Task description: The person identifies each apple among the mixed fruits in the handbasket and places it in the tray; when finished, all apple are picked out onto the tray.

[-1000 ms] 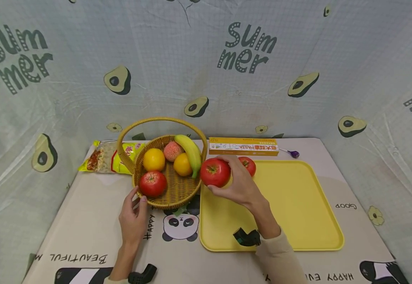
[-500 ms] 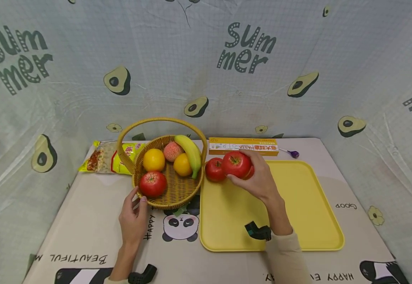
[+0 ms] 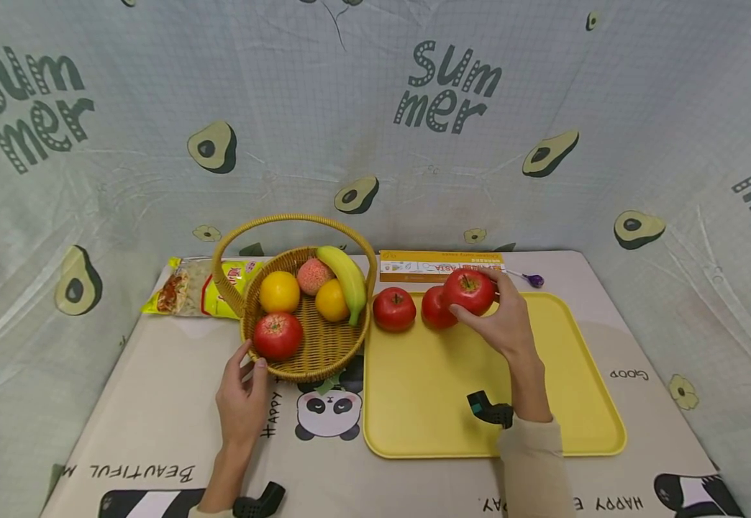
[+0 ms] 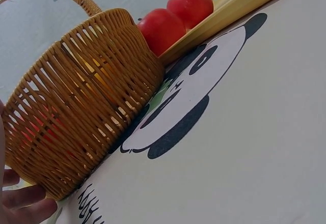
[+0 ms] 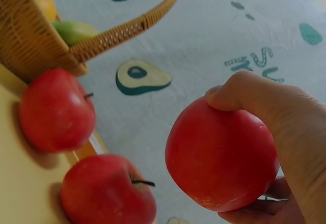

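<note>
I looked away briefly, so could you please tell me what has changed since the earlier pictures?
The right hand has carried the red fruit rightward, bringing the left apple on the tray into view; it holds the fruit throughout. The left hand, basket and its contents stayed put.

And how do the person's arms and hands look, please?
The left hand and right hand are ungloved. The right sleeve is plain beige; of the left sleeve, only a pale edge shows. The left wrist device and right wrist device are black and angular; the right one has a small teal patch.
</note>
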`<control>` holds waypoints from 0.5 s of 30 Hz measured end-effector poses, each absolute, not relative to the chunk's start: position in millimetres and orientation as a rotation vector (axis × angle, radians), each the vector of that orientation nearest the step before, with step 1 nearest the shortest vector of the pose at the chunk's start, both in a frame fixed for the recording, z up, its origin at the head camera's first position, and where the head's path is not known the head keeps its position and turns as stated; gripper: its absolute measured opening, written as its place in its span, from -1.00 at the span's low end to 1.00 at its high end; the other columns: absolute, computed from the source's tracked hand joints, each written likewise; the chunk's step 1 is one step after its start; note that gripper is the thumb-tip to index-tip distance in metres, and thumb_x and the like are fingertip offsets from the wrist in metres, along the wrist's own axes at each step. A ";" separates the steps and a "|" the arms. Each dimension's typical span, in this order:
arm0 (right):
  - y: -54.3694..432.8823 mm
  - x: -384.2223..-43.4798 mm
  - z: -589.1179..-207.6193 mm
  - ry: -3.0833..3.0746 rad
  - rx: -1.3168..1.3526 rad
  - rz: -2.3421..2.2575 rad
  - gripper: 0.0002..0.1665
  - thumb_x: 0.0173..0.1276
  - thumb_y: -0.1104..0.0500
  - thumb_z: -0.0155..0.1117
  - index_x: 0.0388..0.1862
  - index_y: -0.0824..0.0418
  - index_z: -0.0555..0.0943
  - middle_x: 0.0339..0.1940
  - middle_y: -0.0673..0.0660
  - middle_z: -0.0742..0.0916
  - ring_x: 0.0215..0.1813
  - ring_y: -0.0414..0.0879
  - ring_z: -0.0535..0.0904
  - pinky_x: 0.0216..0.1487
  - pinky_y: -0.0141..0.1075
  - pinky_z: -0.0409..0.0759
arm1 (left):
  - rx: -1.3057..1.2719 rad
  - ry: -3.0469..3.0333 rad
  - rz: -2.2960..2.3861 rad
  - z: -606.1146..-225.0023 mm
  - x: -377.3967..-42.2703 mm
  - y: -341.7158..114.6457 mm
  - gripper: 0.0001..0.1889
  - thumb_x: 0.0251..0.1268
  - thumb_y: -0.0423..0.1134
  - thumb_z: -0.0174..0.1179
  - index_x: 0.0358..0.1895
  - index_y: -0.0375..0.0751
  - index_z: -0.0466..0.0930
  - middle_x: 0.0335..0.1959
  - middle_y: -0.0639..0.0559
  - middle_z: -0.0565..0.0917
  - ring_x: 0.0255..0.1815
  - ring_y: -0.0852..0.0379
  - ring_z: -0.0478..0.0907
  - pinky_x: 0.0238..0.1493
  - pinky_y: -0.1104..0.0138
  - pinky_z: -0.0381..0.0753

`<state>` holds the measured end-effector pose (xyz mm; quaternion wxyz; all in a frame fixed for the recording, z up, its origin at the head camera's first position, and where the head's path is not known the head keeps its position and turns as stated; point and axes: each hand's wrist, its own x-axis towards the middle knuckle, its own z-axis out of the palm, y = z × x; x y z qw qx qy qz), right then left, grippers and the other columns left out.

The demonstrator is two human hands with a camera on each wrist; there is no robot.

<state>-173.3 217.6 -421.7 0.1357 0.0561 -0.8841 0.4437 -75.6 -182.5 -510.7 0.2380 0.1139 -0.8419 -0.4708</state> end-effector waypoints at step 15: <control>243.7 -180.9 -439.3 -2.622 -0.066 1.319 0.04 0.18 -0.05 0.49 0.52 0.23 0.19 0.41 0.30 0.45 0.36 0.22 0.41 0.30 0.21 0.55 | 0.318 -2.310 -1.287 -510.5 -76.1 -182.3 -0.53 0.54 -0.14 0.03 0.42 -0.20 0.38 0.37 -0.15 0.52 0.17 -0.25 0.64 -0.02 0.89 0.28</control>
